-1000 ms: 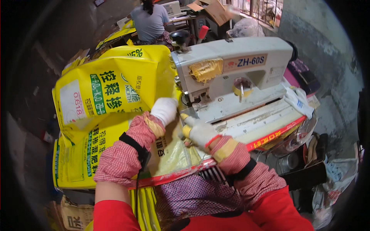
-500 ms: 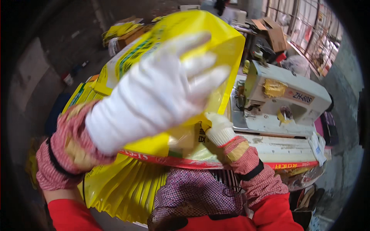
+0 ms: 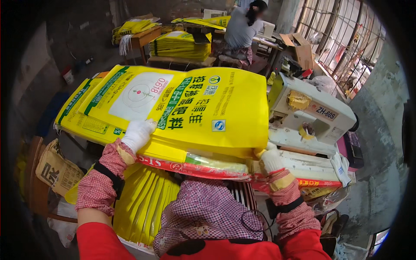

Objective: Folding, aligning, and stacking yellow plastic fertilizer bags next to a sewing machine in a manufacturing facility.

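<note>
A printed yellow sack [image 3: 242, 108] lies spread across the table in front of me, its mouth end toward the sewing machine. My left hand [image 3: 139, 133], in a white glove, is closed at the sack's near edge, left of its middle. At the near right corner, my gloved right hand [image 3: 272, 158] pinches the sack's edge. More yellow sacks [image 3: 73, 112] are stacked under it and stick out on the left. The white sewing machine [image 3: 320, 117] stands just right of the sack, beyond my right hand.
Folded yellow sacks [image 3: 143, 208] hang or stand below the table edge, left of my checked apron [image 3: 195, 208]. Farther back are a sack pile [image 3: 182, 47] and a seated person [image 3: 240, 30] at another machine. A cardboard box [image 3: 301, 47] stands by the barred window [image 3: 333, 39].
My left hand has come down from in front of the view to the sack's near edge. The raised sack now lies flat. My right hand keeps its hold on the corner.
</note>
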A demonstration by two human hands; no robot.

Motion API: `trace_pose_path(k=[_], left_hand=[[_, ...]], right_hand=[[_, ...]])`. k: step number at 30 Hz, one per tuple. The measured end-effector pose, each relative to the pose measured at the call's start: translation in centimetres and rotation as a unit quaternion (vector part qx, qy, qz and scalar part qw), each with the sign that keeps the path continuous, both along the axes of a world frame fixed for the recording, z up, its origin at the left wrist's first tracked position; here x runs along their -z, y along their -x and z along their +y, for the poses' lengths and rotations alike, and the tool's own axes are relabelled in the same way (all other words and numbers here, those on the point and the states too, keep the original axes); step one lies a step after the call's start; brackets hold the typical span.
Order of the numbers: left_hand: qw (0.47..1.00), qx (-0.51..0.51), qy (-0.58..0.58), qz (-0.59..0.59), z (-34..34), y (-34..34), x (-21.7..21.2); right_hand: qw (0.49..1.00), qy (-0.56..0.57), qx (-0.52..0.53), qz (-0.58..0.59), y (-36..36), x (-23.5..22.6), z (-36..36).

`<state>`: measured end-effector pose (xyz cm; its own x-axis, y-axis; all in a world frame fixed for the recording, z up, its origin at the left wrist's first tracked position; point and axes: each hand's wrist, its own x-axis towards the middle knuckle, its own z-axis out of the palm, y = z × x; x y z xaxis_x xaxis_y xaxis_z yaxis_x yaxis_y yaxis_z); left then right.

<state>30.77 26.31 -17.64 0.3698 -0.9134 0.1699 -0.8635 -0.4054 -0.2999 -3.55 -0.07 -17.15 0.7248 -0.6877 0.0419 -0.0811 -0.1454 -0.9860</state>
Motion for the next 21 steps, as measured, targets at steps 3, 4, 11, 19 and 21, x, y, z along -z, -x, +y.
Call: trace_pose_path(k=[3,4,11,19,21], left_hand=[[0.996,-0.087,-0.004,0.025,5.1,-2.6,-0.6],[0.988,-0.142,0.002,0.054,5.3,-3.3,-2.0],[0.934,-0.054,0.269,0.230,13.2,7.9,-8.6],[0.925,-0.053,0.231,0.298,12.0,22.5,0.8],[0.916,-0.092,0.263,0.288,12.3,23.7,2.9]], right_hand=[[0.923,-0.382,-0.031,-0.043,-3.2,-3.4,6.7],[0.977,-0.078,-0.181,-0.080,-2.9,0.9,6.6],[0.840,0.316,-0.441,0.014,-4.5,-5.9,10.9],[0.709,0.646,-0.264,0.100,-13.0,7.7,3.9],[0.711,0.657,-0.245,0.060,-15.2,6.3,5.7]])
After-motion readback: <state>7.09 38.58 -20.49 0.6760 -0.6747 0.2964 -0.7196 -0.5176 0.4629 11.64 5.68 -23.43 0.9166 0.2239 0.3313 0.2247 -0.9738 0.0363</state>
